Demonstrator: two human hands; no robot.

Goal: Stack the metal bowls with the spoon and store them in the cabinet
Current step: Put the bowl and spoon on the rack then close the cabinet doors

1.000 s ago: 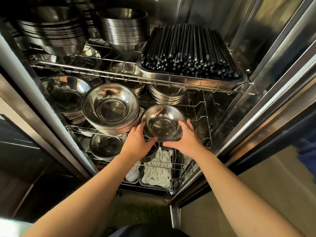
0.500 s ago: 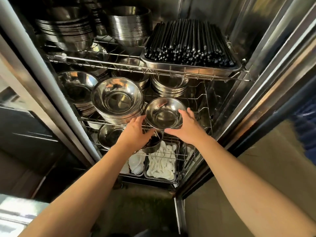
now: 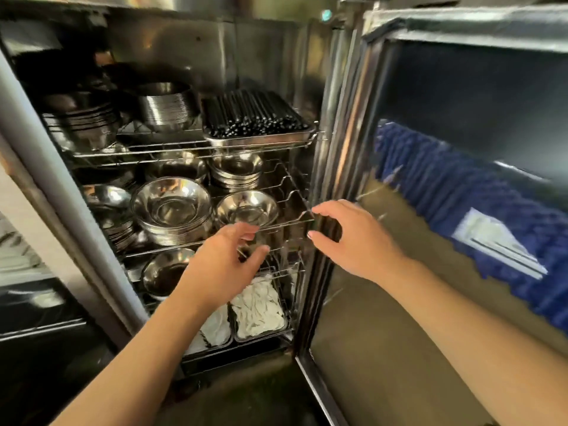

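Bowl (image 3: 246, 208) sits on middle rack (image 3: 295, 221); left hand (image 3: 221, 265) & right hand (image 3: 350, 238) both open, empty. Back out w/o snagging wire

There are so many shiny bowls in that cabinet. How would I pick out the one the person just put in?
Find the open steel cabinet and its middle wire shelf, under the tray of black chopsticks. The bowl sits at that shelf's front right, just above the left hand. Unlike the big stacked bowls on its left, it is smaller, with bare rack to its right.
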